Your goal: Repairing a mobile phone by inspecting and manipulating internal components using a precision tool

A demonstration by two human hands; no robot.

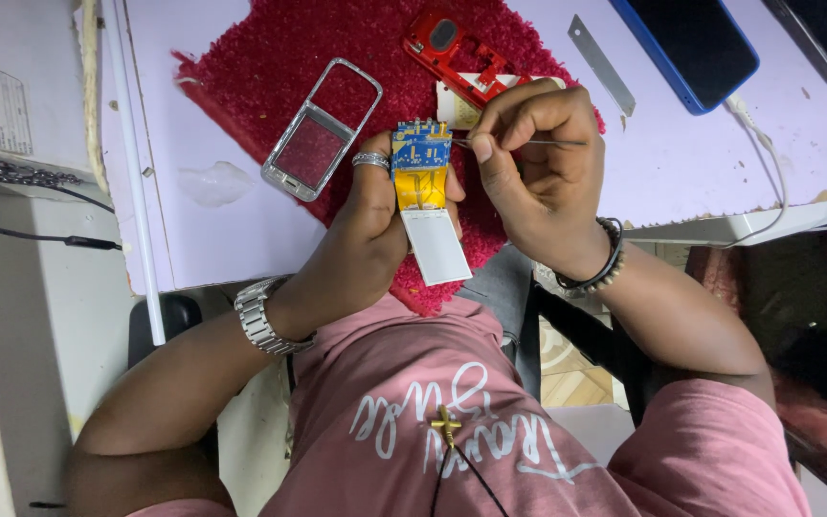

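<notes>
Silver front frame lies stripped and bare on the red mat, left of the circuit board. Left hand is closed around that board, blue and yellow with a white panel hanging below, held just above the mat's near edge. Right hand, right of the board, pinches a thin metal probe, tip at the board's upper edge. Red housing lies above the board, emptied. Judged: phone fully opened; board work in hand, reassembly all left.
</notes>
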